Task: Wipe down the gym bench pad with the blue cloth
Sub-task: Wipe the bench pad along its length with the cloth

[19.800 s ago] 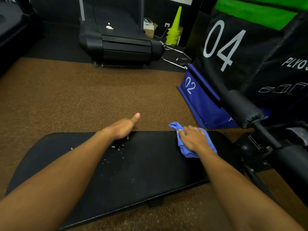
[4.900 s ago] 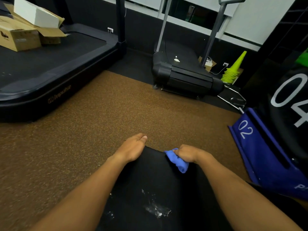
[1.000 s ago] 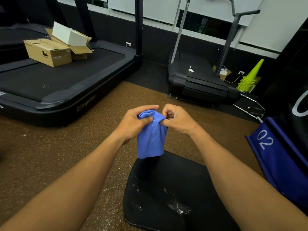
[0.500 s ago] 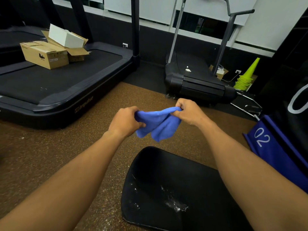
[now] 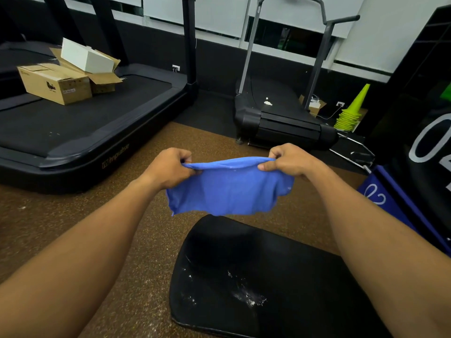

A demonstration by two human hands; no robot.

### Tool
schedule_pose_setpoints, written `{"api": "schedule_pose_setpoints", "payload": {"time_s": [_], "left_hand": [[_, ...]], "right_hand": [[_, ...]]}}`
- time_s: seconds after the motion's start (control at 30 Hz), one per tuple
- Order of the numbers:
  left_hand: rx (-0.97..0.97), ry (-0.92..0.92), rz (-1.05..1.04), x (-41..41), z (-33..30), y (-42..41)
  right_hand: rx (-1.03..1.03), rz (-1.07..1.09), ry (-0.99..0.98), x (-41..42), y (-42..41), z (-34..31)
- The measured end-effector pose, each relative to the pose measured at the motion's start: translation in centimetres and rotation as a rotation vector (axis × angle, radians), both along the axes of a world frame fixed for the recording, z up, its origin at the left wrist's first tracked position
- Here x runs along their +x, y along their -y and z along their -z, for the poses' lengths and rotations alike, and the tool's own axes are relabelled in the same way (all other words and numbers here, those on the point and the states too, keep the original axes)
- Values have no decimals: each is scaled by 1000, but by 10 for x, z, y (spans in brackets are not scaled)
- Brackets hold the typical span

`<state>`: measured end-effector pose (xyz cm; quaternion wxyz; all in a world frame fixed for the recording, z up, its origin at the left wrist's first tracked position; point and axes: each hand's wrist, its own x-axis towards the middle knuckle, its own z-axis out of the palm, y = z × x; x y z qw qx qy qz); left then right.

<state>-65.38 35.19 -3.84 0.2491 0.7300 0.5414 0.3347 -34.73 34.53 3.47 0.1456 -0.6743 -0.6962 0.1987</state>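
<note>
1. Hanging in the air above the far end of the bench pad, the blue cloth is stretched out flat between two hands — its top edge taut, its lower edge loose and clear of the pad.
2. The left hand pinches the cloth's upper left corner, fingers curled tight around the fabric.
3. The right hand grips the upper right corner the same way, thumb and curled fingers closed on the cloth.
4. The bench pad is black and lies low over the brown speckled floor; white specks and a smeared white patch sit on its surface, nearer the camera than the cloth.
5. To the left stands a large black treadmill carrying cardboard boxes with a white box on top.
6. Straight ahead, against the wall, is a smaller treadmill with grey uprights.
7. A stack of lime-green cones sits to its right — beside them, at the right edge, a blue block marked "02" under a black one bearing large white numerals.
</note>
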Motion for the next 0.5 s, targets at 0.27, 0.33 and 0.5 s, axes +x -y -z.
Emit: {"api": "schedule_pose_setpoints", "payload": {"time_s": [0.27,0.33,0.5], "left_hand": [[-553,612,65,-3,-19,23],[-624,676,-58,8,-22,26],[-643,679,-88,56,-20,28]], "right_hand": [[18,265,-38,-17,7,6],[5,298,-58,-28,8,9],[-12,214,-204,-68,9,12]]}}
